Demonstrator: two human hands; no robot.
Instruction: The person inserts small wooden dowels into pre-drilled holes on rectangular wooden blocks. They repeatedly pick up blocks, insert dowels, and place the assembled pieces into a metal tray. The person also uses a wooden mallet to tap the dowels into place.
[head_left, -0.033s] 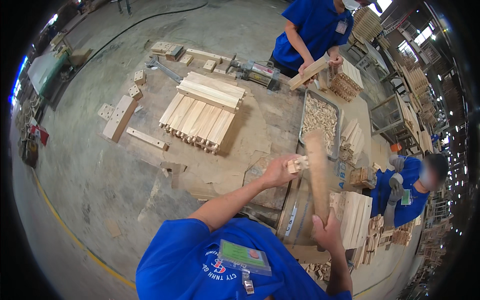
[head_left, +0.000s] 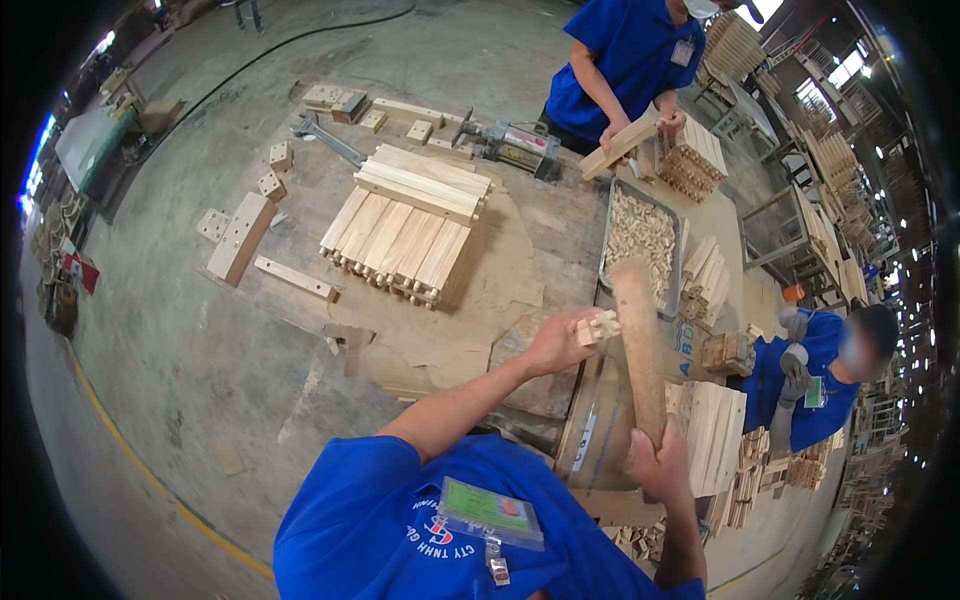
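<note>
My left hand (head_left: 558,343) is closed round a pale wooden piece with short dowel pegs (head_left: 598,328) at its end. My right hand (head_left: 662,465) grips the lower end of a long, worn wooden club (head_left: 638,335). The club stands close beside the pegged end; whether they touch I cannot tell. Just beyond it, a metal tray (head_left: 606,232) holds many loose wooden dowels (head_left: 640,235). To the left on the worktable (head_left: 520,225) lies a neat stack of pegged wooden slats (head_left: 400,235).
A wrench (head_left: 330,137), a pneumatic cylinder (head_left: 520,145) and drilled blocks (head_left: 238,235) line the table's far and left sides. Across it, a co-worker (head_left: 630,70) holds a wooden bar. Another person (head_left: 830,370) in gloves is at the right, near stacked wood (head_left: 715,435).
The club and my right hand have shifted very slightly to the right, and the club looks less blurred. My left hand stays almost in place.
</note>
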